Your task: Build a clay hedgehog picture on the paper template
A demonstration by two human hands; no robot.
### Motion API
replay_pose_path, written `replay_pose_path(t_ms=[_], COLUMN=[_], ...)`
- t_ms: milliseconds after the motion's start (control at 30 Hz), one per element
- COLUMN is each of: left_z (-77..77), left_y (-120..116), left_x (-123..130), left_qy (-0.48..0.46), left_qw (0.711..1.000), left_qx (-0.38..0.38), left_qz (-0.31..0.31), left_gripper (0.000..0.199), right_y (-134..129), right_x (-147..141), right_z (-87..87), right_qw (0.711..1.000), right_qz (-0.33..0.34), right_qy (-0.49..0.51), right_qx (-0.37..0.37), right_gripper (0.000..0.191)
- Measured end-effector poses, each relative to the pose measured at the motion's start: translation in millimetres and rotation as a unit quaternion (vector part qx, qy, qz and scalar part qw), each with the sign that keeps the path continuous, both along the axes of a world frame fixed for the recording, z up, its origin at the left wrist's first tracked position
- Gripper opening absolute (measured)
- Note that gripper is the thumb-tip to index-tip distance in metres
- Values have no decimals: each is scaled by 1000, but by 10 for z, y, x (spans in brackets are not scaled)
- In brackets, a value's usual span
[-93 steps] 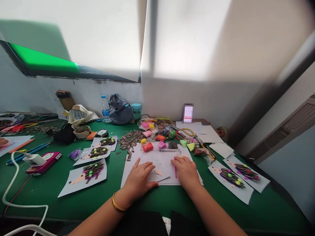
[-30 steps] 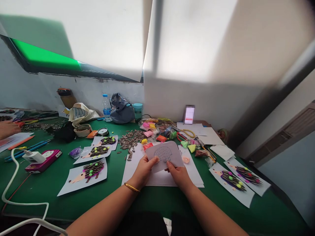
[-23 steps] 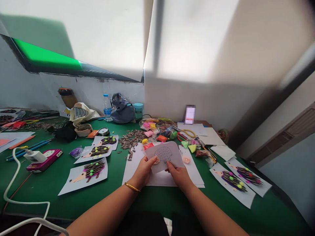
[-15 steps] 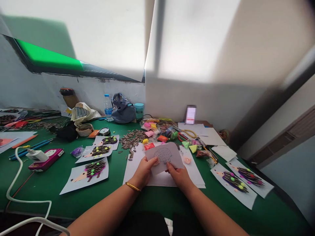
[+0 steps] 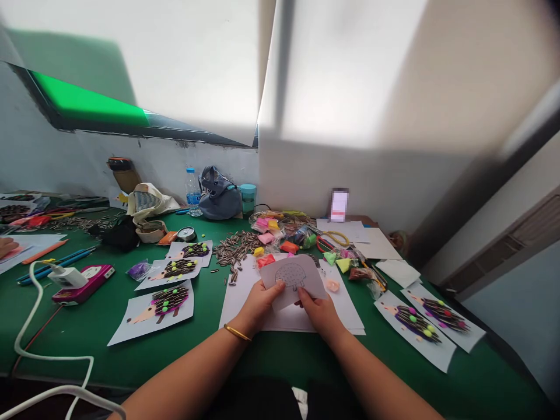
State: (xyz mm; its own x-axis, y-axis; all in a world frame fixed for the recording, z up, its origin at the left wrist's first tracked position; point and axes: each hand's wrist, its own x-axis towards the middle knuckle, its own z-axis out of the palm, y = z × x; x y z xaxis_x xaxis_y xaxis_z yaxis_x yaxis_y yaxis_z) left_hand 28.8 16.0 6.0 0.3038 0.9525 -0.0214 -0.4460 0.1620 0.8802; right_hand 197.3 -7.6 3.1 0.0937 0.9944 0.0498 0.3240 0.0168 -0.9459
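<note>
Between my two hands is a white paper card [image 5: 292, 274] with a hedgehog drawn on it in dark lines. My left hand [image 5: 261, 302] pinches its lower left part, thumb on top. My right hand [image 5: 318, 310] grips the lower right edge, its thumb just under the drawn feet. Beneath the card lie white paper sheets [image 5: 249, 321] on the green table. Just behind are a heap of sunflower seeds [image 5: 236, 248] and small packs of coloured clay, among them a red pack [image 5: 265, 261]. A peach lump of clay [image 5: 333, 286] rests to the right on the sheets.
Hedgehog pictures made with seeds lie at left [image 5: 157, 309] and right [image 5: 415, 329]. Scissors [image 5: 336, 238] and a propped phone [image 5: 339, 205] stand farther back. A magenta power strip [image 5: 83, 284] with a white cable is at left. Another person's hand [image 5: 6, 247] shows at the far left edge.
The card has shifted very slightly in my hands, still held by both. Another person's hand has come into view at the far left, over a paper there.
</note>
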Motion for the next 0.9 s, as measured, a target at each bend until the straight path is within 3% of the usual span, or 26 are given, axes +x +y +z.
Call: replay_pose_path(t_ms=[300,600,900], left_z=[73,40,36], left_y=[-24,-6,17], left_x=[14,-4,19], left_qy=[48,82,61], left_qw=[998,996,998], left_qx=[17,42,31], left_qz=[-20,-8,3], left_gripper=[50,56,43], right_y=[2,4,-5], right_x=[26,30,31], right_z=[54,63,117], right_qw=[1000,999,999], right_qz=[-19,-31,-44], right_qy=[-12,-4,3], right_qx=[-11,-14,-15], right_gripper=[51,53,55])
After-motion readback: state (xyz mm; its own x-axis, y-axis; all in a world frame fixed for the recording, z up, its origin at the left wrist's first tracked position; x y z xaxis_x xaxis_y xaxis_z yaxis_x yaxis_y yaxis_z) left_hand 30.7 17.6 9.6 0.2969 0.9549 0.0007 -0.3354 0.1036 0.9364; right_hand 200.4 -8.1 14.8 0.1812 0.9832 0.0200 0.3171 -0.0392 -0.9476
